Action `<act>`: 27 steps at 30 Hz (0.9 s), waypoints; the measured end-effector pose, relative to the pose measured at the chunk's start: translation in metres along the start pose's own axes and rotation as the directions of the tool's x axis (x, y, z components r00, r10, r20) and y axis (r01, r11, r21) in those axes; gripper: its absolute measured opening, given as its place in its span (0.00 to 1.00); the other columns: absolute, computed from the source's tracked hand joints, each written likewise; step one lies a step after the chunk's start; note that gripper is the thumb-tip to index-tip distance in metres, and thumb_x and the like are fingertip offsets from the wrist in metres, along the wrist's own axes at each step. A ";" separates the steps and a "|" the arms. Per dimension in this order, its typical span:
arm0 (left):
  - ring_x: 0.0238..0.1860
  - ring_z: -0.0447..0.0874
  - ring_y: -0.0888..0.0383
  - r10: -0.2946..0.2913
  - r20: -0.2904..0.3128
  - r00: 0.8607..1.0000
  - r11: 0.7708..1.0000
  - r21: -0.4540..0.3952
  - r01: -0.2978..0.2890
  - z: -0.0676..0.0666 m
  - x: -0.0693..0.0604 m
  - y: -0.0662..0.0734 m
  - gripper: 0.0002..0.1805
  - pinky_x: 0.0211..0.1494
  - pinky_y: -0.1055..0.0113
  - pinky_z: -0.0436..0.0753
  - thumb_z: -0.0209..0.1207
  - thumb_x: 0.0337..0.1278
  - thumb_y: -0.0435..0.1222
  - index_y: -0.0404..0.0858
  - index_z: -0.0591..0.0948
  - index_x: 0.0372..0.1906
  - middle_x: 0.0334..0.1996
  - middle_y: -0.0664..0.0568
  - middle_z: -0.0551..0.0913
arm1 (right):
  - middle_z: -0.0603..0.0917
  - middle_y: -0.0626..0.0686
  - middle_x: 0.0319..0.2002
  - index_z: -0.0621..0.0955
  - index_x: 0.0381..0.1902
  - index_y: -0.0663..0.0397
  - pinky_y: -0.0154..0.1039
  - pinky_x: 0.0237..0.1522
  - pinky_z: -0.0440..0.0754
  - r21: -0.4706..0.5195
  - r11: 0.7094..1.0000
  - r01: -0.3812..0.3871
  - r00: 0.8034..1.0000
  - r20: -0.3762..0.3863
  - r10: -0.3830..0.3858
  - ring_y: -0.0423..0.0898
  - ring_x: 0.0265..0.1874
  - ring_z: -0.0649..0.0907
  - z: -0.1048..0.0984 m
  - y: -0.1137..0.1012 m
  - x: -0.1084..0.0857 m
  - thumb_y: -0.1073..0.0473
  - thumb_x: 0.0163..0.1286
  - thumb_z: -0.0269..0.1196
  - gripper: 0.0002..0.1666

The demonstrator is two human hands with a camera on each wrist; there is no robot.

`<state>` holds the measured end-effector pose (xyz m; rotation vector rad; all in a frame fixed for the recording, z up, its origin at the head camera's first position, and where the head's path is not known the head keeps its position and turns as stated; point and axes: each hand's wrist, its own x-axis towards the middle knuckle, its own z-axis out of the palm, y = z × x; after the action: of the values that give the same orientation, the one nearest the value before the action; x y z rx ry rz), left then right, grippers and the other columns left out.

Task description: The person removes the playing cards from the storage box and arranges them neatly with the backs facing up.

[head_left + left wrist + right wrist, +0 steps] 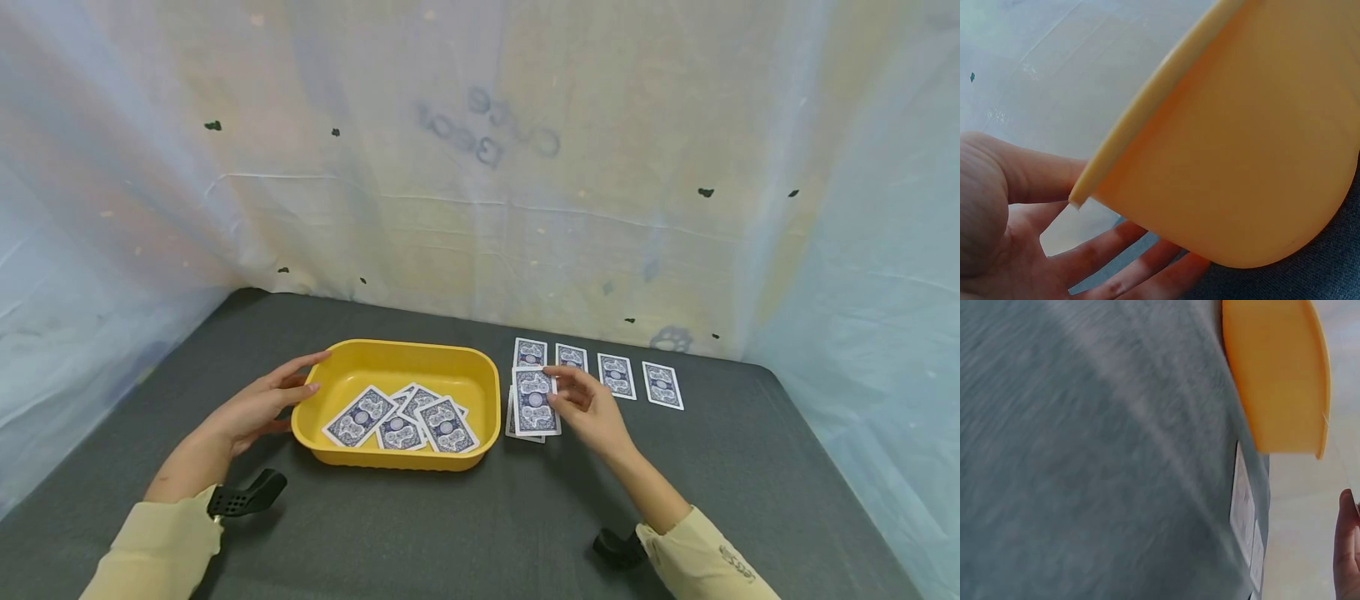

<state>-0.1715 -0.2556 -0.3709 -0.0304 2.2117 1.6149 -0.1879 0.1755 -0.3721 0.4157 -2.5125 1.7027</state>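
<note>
My left hand [251,412] grips the left end of a yellow tray [405,461]; in the left wrist view the thumb of the hand [1041,225] is at the rim, its fingers along the outer wall of the tray [1229,162]. Several blue-backed cards [362,415] lie overlapping inside. Right of the tray, my right hand [596,417] pinches a face-down card [534,402] by its right edge. Partly hidden under that card is another card [525,436]. At the right wrist view's edge, only fingers of the hand [1347,544] show.
Four face-down cards stand in a row at the back right, the rightmost card [663,385] apart from the held one. Dark cloth covers the table [390,533]. Behind it hangs a pale translucent sheet [480,250], with more sheeting at both sides.
</note>
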 end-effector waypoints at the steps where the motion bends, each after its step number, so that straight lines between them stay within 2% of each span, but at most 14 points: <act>1: 0.69 0.55 0.34 0.000 -0.001 1.000 1.000 -0.001 0.000 0.000 0.000 0.000 0.38 0.64 0.35 0.66 0.50 0.70 0.46 0.50 0.46 0.77 0.75 0.33 0.43 | 0.78 0.64 0.45 0.78 0.54 0.65 0.27 0.38 0.78 -0.004 1.000 -0.007 1.000 -0.001 0.007 0.43 0.38 0.80 -0.002 0.002 0.000 0.72 0.62 0.62 0.21; 8: 0.69 0.54 0.34 0.005 0.007 1.000 1.000 -0.002 -0.005 -0.001 -0.001 -0.001 0.38 0.64 0.35 0.66 0.50 0.70 0.46 0.50 0.46 0.77 0.75 0.33 0.43 | 0.77 0.65 0.44 0.78 0.54 0.68 0.27 0.36 0.78 -0.025 0.998 -0.056 0.998 -0.011 0.056 0.38 0.35 0.80 -0.013 0.011 -0.004 0.73 0.61 0.62 0.21; 16: 0.69 0.55 0.34 0.007 0.004 1.000 1.000 0.000 -0.007 0.000 -0.001 0.000 0.38 0.64 0.35 0.66 0.50 0.70 0.46 0.49 0.46 0.77 0.75 0.33 0.43 | 0.77 0.64 0.44 0.78 0.54 0.68 0.27 0.36 0.79 -0.071 0.991 -0.116 0.993 -0.014 0.115 0.35 0.36 0.80 -0.026 0.024 -0.007 0.71 0.62 0.62 0.21; 27: 0.69 0.55 0.34 0.004 -0.003 1.000 1.000 -0.001 -0.004 0.001 -0.001 0.000 0.38 0.63 0.35 0.67 0.50 0.70 0.46 0.49 0.47 0.77 0.75 0.33 0.44 | 0.81 0.64 0.42 0.79 0.53 0.68 0.27 0.35 0.78 -0.166 0.977 -0.134 0.991 -0.020 0.133 0.35 0.35 0.81 -0.044 0.032 -0.007 0.70 0.62 0.62 0.20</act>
<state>-0.1703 -0.2553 -0.3707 -0.0291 2.2146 1.6197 -0.1932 0.2282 -0.3861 0.2303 -2.7053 1.5132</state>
